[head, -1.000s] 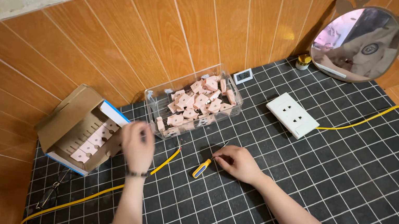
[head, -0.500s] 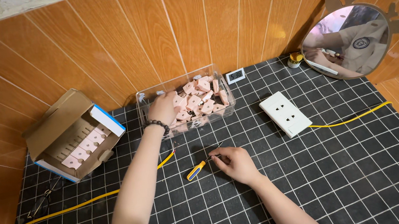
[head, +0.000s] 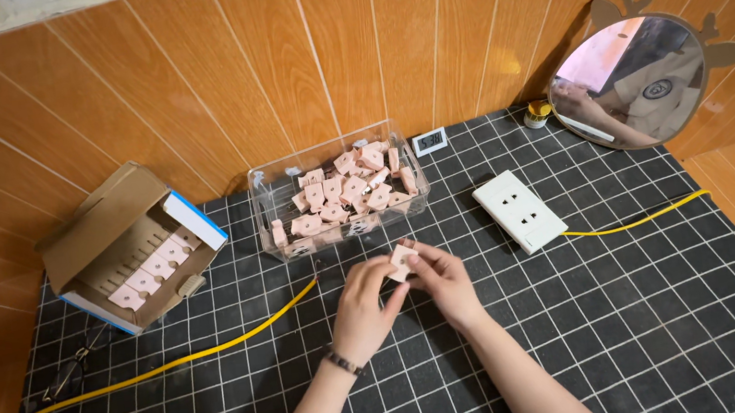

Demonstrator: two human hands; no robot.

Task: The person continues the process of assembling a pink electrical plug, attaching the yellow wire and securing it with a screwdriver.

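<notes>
My left hand and my right hand meet over the black gridded mat, both pinching one small pink plastic part between their fingertips. Just behind them stands a clear plastic bin filled with several more of the same pink parts. A yellow cable runs from under my left hand toward the left edge of the mat. The small yellow tool seen earlier is hidden under my hands.
An open cardboard box with rows of pink parts sits at the left. A white socket strip with its yellow cord lies to the right. A round mirror leans against the wooden wall, and a small digital display stands behind the bin.
My left hand went to the clear bin, took a pink part and came back to the middle. My right hand rose to meet it, and both now hold the part.
</notes>
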